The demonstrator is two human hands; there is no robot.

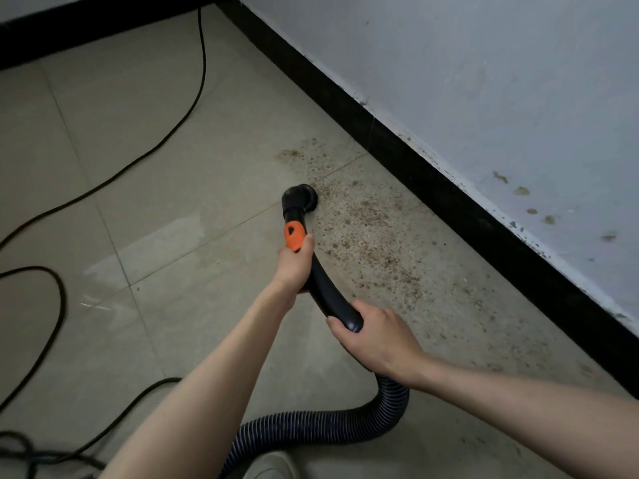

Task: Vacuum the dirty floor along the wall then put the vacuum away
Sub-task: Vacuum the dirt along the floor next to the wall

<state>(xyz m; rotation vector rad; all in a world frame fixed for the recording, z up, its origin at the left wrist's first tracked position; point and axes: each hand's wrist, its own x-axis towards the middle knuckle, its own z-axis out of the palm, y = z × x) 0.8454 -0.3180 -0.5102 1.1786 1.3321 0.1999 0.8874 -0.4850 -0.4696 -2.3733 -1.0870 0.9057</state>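
- While both hands grip the black curved handle (328, 292) of the vacuum, its round nozzle (300, 198) sits on the tiled floor (173, 188) at the near edge of the dirty patch.
- The left hand (294, 266) is wrapped around the upper part of the handle, just below an orange slider (294, 236), thumb resting beside it.
- The right hand (377, 337) is closed around the lower end of the handle, where the ribbed hose (345, 423) begins.
- The hose loops down and back across the floor toward the bottom edge of the view.
- Brown specks of dirt (373, 236) spread over the floor in a band beside the black skirting (432, 167), from past the nozzle toward the right edge.
- Above the skirting, the pale wall (484, 81) carries a few brownish marks.
- A black power cord (166, 140) snakes over the floor's left side, well apart from the nozzle, with more loops bunched in the bottom left corner.
- A pale shoe (273, 466) shows at the bottom edge, just beside the hose.
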